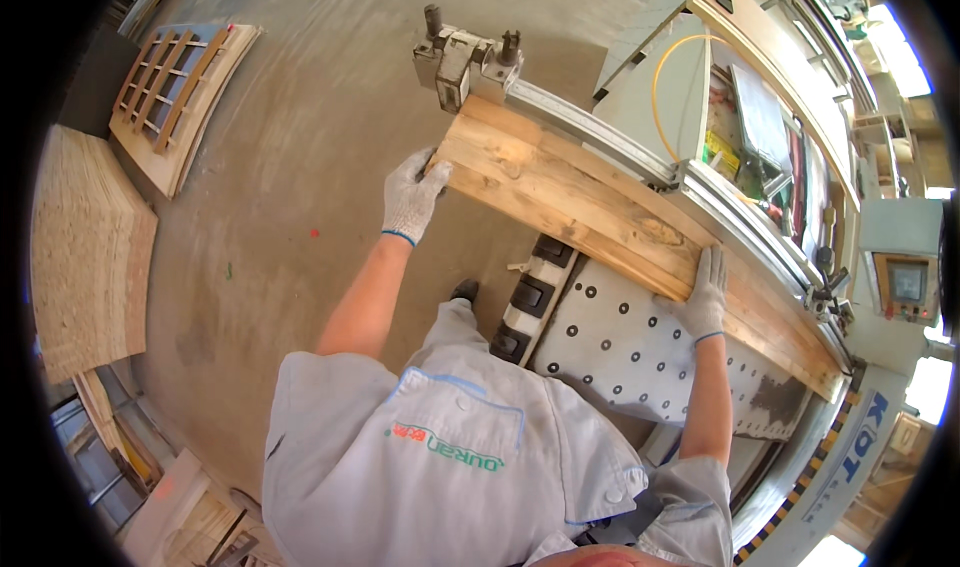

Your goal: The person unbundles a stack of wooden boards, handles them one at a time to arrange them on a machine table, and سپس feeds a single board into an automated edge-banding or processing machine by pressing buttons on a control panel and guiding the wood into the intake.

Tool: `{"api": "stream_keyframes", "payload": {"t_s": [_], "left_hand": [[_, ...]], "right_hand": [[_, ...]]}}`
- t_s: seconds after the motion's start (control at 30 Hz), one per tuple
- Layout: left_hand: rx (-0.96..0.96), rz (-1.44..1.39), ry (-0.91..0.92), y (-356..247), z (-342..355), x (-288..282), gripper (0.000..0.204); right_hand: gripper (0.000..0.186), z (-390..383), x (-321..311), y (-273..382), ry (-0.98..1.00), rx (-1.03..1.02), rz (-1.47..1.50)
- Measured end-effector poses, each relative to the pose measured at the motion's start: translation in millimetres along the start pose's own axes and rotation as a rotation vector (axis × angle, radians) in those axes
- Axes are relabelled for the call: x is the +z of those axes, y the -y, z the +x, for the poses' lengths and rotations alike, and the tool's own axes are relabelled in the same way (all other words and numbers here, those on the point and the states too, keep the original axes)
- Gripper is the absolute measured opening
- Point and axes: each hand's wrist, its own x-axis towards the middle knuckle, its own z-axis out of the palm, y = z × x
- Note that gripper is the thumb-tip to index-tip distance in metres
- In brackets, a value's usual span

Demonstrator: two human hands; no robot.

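Long wooden planks (575, 182) lie side by side against a metal guide rail (590, 127), running from the upper middle down to the right. My left hand (413, 197), in a white knit glove, is closed around the near corner of their left end. Farther right, my gloved right hand (706, 295) rests at the planks' near edge, its fingers stretched flat over the wood. Below the planks is a pale machine table (620, 342) dotted with dark round spots. The undersides of both hands are hidden.
A metal clamp-like fitting (465, 62) stands at the rail's left end. Beyond the rail, a cabinet top (765, 132) holds tools and a yellow hose (657, 87). A control panel (907, 282) is at far right. Stacked boards (95, 252) and a slatted panel (185, 102) stand left.
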Motion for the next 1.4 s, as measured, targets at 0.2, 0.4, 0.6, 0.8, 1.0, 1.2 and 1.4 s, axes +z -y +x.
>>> {"api": "stream_keyframes", "payload": {"t_s": [0.2, 0.4, 0.6, 0.8, 1.0, 1.2, 1.4], "left_hand": [[0.062, -0.168, -0.119, 20.3, -2.4, 11.7, 0.045], [0.067, -0.165, -0.106, 28.4, 0.5, 11.7, 0.044], [0.071, -0.204, -0.109, 32.4, 3.0, 12.4, 0.041], [0.077, -0.222, -0.116, 36.5, 4.0, 15.3, 0.040], [0.061, -0.223, -0.113, 36.9, 0.9, 10.8, 0.038], [0.072, -0.114, -0.135, 45.6, -0.4, 14.8, 0.046], [0.049, 0.031, -0.073, 63.8, 35.9, 14.8, 0.054]], "right_hand": [[0.144, 0.9, -0.9, -0.6, -0.002, -0.010, 0.009], [0.145, 1.1, -2.8, -0.1, 0.036, 0.004, -0.017], [0.144, 2.7, -3.6, -0.6, 0.043, 0.008, -0.029], [0.142, 0.3, -4.0, -1.0, 0.019, -0.003, -0.034], [0.137, -6.0, -0.9, 0.5, -0.056, -0.035, -0.004], [0.135, -3.9, 6.7, 1.1, -0.075, -0.014, 0.002], [0.129, -7.4, -1.3, -23.3, -0.063, 0.022, 0.014]]}}
